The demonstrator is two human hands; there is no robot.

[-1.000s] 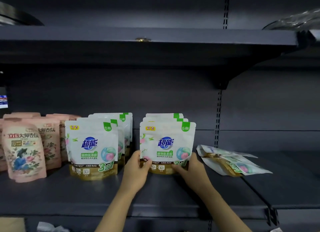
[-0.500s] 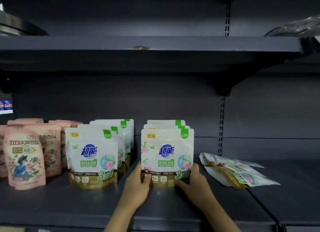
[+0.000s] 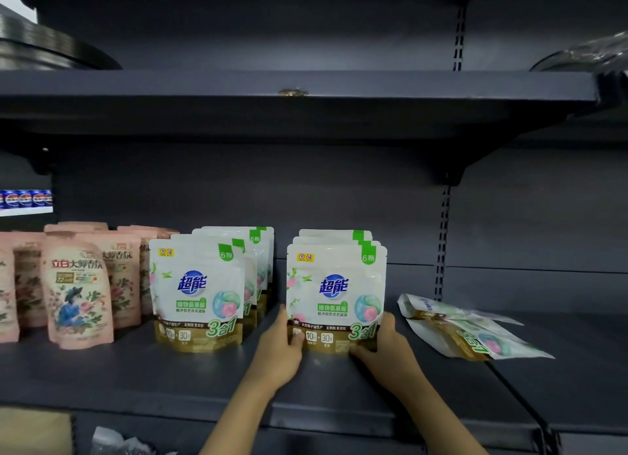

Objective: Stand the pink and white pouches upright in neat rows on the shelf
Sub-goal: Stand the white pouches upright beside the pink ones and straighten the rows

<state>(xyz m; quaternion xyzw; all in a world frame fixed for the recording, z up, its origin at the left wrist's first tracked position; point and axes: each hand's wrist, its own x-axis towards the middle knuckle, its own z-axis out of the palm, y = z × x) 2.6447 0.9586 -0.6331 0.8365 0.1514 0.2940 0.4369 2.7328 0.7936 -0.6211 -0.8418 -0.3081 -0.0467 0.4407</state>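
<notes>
Head view: both hands are bracketing the front white pouch.
Pouch: glossy, flat-faced, gold base, standing upright.
Left grip: thumb pinching its lower-left corner.
Right grip: fingers curling round its lower-right corner.
Shelf: matte dark metal.

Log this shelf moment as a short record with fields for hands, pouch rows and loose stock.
left hand: grips the lower left edge of the front white pouch
right hand: grips its lower right corner
white rows: two, upright; the left row untouched
pink pouches: upright, far left
loose pouches: lying flat, right of the hands
shelf: dark grey
</notes>
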